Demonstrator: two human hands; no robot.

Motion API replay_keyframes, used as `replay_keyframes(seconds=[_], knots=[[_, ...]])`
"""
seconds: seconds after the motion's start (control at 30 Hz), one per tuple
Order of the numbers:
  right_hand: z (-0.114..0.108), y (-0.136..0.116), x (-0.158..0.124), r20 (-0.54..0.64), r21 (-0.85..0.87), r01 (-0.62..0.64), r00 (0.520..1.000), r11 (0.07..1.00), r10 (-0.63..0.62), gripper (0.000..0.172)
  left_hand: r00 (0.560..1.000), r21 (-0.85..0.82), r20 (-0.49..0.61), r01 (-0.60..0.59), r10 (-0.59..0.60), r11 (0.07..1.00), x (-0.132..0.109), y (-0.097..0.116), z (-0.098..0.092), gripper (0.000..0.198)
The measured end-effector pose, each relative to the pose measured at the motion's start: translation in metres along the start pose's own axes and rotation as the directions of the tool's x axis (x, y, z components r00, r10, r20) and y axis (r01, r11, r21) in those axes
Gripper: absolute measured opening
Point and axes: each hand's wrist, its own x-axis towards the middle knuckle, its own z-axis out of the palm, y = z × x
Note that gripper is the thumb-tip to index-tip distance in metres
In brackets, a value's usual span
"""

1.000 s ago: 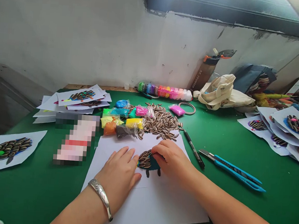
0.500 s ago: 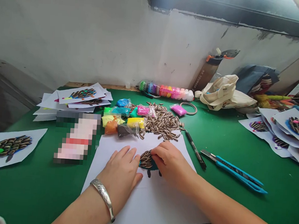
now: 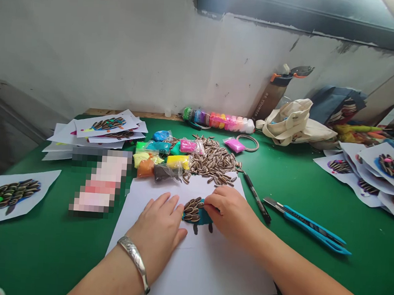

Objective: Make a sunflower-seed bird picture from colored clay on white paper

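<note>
Sunflower-seed collage [image 3: 192, 210] sits at your 12 o'clock on a white paper sheet [image 3: 188, 272], head view. Your left hand [image 3: 157, 230] lies open and flat just beside it; your right hand [image 3: 231, 217] curls against the teal clay [image 3: 205, 219], any grip unclear. Loose seeds [image 3: 212, 160] lie farther out at 12 o'clock.

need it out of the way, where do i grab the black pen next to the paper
Pinch the black pen around the middle of its barrel, coming from the right over the bare green mat. It lies flat and slanted, so thumb and finger can close across the slim barrel there, clear of the white paper and sunflower seeds near its upper end.
</note>
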Motion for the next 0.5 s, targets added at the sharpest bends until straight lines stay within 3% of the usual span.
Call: replay_keyframes(seconds=[0.33, 0.5], knots=[[0.0084, 0.0001, 0.0016, -0.014, -0.024, -0.002, 1.0, 1.0, 0.002, 0.019, 1.0, 0.035, 0.027, -0.001, 0.0, 0.999, 0.0011, 0.0014, -0.0007, 0.039], [0.0012, 0.0067, 0.003, -0.057, 0.063, -0.016, 0.998, 0.998, 0.02, 0.018, 1.0, 0.046, 0.03, 0.001, -0.003, 0.999, -0.0006, 0.0006, -0.0007, 0.04]])
